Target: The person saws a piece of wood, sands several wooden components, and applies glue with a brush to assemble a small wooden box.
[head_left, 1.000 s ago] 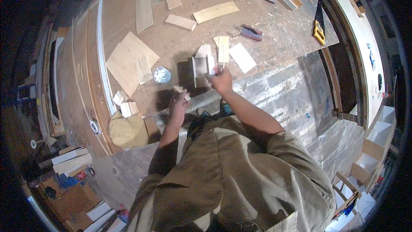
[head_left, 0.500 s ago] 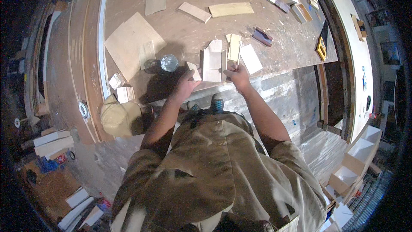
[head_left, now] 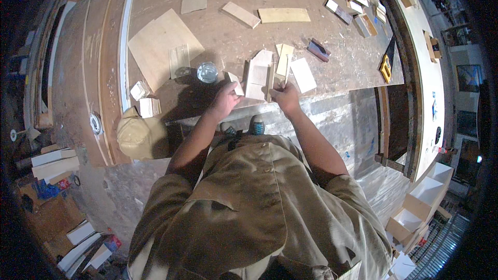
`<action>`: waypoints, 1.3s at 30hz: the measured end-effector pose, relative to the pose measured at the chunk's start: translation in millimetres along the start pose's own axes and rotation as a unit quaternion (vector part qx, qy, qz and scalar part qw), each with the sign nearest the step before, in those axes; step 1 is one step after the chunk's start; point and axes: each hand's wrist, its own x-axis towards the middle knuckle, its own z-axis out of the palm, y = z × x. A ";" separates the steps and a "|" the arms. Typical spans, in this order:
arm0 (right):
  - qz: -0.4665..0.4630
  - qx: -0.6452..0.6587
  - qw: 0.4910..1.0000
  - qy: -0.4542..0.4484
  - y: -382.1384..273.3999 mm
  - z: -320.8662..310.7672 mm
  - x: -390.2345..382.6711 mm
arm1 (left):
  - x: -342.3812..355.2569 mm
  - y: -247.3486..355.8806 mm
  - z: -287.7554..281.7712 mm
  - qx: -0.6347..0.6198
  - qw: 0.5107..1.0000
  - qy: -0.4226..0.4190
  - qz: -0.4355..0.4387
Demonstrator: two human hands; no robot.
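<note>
Near the table's front edge lies a small pale wooden assembly (head_left: 257, 84), with a raised panel at its far end. My left hand (head_left: 225, 100) is closed on a small flat wooden piece (head_left: 236, 84) just left of it. On the other side, my right hand (head_left: 286, 98) pinches a narrow wooden strip (head_left: 271, 83) that stands along the assembly's right side; its fingertips are partly hidden. Just beyond that hand lie a yellowish wooden slat (head_left: 284, 62) and a white rectangular panel (head_left: 303, 75).
A clear glass jar (head_left: 207, 72) stands left of my hands, near a large thin board (head_left: 165, 46). A brown block-like tool (head_left: 318, 50) and a yellow-handled saw (head_left: 385, 67) lie to the right. A tan cap (head_left: 136, 134) sits at the lower left; small boxes (head_left: 365, 25) are farther back.
The whole view has shifted slightly. Both hands keep nearly the same place beside the assembly, and the narrow strip at its right leans slightly differently.
</note>
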 end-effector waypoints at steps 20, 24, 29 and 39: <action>0.007 0.044 0.999 -0.004 -12.3 0.6 -4.2 | -9.2 6.2 14.1 -0.015 1.000 -0.022 -0.011; 0.031 0.043 0.999 0.001 -27.4 7.7 -9.8 | -9.6 5.9 12.0 -0.013 1.000 -0.010 -0.016; 0.025 0.036 0.999 0.001 -17.4 3.1 -3.9 | -9.8 7.1 15.8 -0.009 1.000 -0.024 -0.017; 0.032 0.047 0.998 -0.016 -17.2 4.0 -0.6 | -10.7 6.6 14.5 0.024 0.999 0.011 -0.023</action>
